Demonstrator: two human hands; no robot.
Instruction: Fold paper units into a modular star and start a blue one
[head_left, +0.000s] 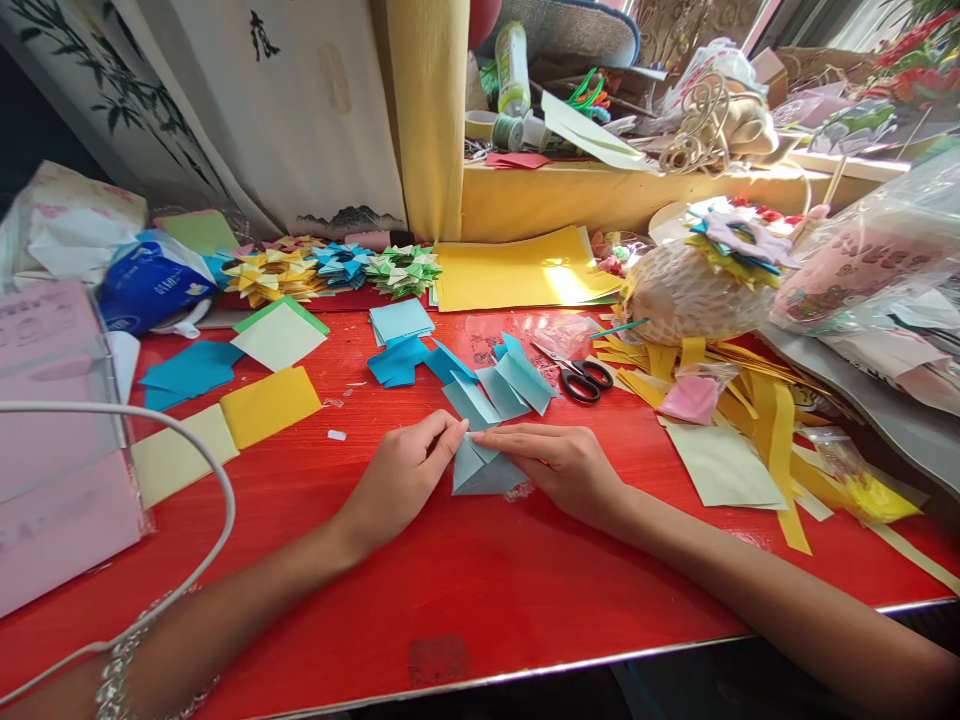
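Note:
A small pale blue paper piece [480, 470], partly folded, lies on the red table [450, 580]. My left hand [401, 475] pinches its upper left edge with the fingertips. My right hand [559, 462] presses flat on its right side, forefinger stretched along the top fold. Just beyond lie several folded light blue paper units [499, 385] and a small stack of blue squares [401, 322].
Black-handled scissors [579, 377] lie right of the blue pieces. Yellow paper strips [757, 400] and a pale sheet [724, 465] are at right. Yellow and cream squares [225, 425] sit at left beside a pink box [52, 440]. A white cable [217, 480] loops over the table.

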